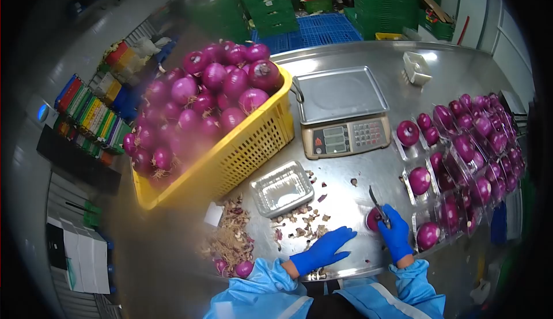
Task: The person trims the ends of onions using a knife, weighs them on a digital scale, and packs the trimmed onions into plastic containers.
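My right hand, in a blue glove, is closed around a pair of dark scissors whose blades point away from me. A red onion lies just left of that hand, partly covered by the scissors; I cannot tell whether the fingers also touch it. My left hand, gloved in blue too, is held over the table's near edge with its fingers stretched out and nothing in it. Root and stem trimmings are scattered beyond the left hand. A heap of dry roots and skins lies farther left, with two onions at its near end.
A yellow crate piled with red onions stands tilted at the left. Behind the hands sit a clear plastic tray and a weighing scale. Clear packs of onions crowd the right side. A small white container stands at the back.
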